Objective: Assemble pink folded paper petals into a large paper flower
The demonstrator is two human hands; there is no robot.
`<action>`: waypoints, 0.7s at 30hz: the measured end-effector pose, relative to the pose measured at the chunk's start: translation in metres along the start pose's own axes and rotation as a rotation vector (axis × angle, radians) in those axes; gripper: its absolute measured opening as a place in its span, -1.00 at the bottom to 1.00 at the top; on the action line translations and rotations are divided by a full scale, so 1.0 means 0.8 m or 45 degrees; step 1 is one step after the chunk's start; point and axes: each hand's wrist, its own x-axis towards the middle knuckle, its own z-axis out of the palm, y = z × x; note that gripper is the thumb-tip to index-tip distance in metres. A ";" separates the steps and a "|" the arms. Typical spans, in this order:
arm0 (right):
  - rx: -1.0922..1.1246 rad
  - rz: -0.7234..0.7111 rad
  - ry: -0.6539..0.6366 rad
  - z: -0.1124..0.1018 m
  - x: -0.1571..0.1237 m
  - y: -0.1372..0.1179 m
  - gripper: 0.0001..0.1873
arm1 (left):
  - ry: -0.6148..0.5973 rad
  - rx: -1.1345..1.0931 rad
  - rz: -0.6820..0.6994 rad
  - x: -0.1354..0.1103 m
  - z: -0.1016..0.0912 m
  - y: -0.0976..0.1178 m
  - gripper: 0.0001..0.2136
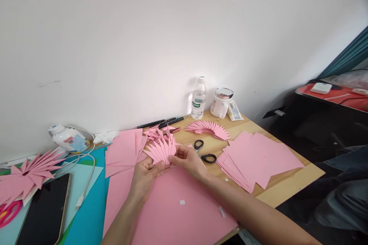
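Observation:
A pink folded-paper fan, made of several pointed pieces, is held up above the table between my two hands. My left hand is closed on its lower left edge, with the thumb in front. On the right side my right hand pinches the fan with thumb and fingers. Loose pink folded pieces lie just behind it. Under my hands spreads a large pink paper sheet with small white scraps on it. Black-handled scissors rest to the right of my right hand.
A curved pink paper fan lies at the back, near a water bottle and a white mug. Pink sheets are stacked at right. A phone, a cable, a pink paper pinwheel and a white bottle occupy the left.

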 end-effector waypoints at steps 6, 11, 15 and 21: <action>0.013 -0.012 0.038 -0.002 0.001 0.001 -0.66 | -0.106 -0.109 -0.014 -0.001 0.002 0.006 -0.62; 0.034 -0.066 -0.020 0.002 -0.002 0.003 -0.63 | -0.062 -0.150 0.011 -0.002 0.003 0.007 -0.63; -0.002 -0.099 0.012 0.002 -0.001 0.005 -0.63 | 0.132 -0.094 0.038 0.000 0.001 0.003 -0.64; -0.542 -0.369 0.395 -0.021 0.007 0.016 -0.82 | 0.650 -0.220 0.291 0.011 -0.009 0.005 -0.80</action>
